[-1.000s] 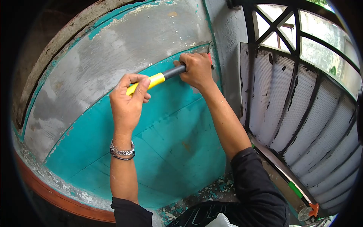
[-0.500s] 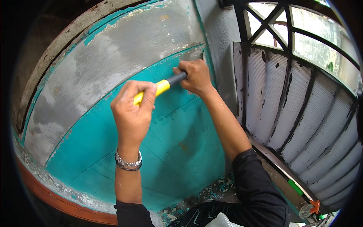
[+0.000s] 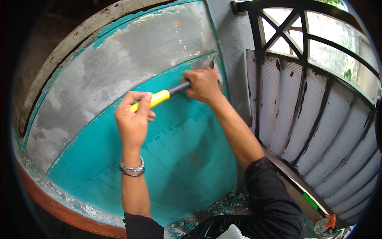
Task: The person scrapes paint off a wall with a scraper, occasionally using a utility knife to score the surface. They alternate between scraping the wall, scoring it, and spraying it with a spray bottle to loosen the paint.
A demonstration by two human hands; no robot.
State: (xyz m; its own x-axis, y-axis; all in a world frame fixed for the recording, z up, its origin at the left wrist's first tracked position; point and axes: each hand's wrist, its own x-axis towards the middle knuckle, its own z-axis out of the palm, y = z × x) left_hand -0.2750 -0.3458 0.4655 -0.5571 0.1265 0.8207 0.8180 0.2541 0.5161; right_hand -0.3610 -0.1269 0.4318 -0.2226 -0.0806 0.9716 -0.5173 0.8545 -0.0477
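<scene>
A long-handled paint scraper point(image 3: 160, 98), yellow and black, slants up to the right across the wall. My left hand point(image 3: 133, 115) is closed round the yellow end of its handle, thumb on top. Farther up, my right hand point(image 3: 203, 84) grips the black part near the head. A bit of red and a thin blade edge show just past my right knuckles, against the wall's upper right; the rest of the head is hidden. Turquoise paint point(image 3: 191, 139) covers the lower wall, while a bare grey band point(image 3: 107, 63) with paint flecks curves above it.
On the right stands a black-framed metal gate point(image 3: 302, 115) with pale ribbed panels. Paint chips point(image 3: 223, 203) litter the floor at the wall's foot. A green-and-orange item point(image 3: 310, 201) lies low beside the gate. A reddish-brown edge point(image 3: 67, 217) runs along the lower left.
Both hands and the scraper have shifted slightly; the left hand is a little lower and farther left, its fingers looser. More of the scraper's red part and blade edge shows beyond the right hand.
</scene>
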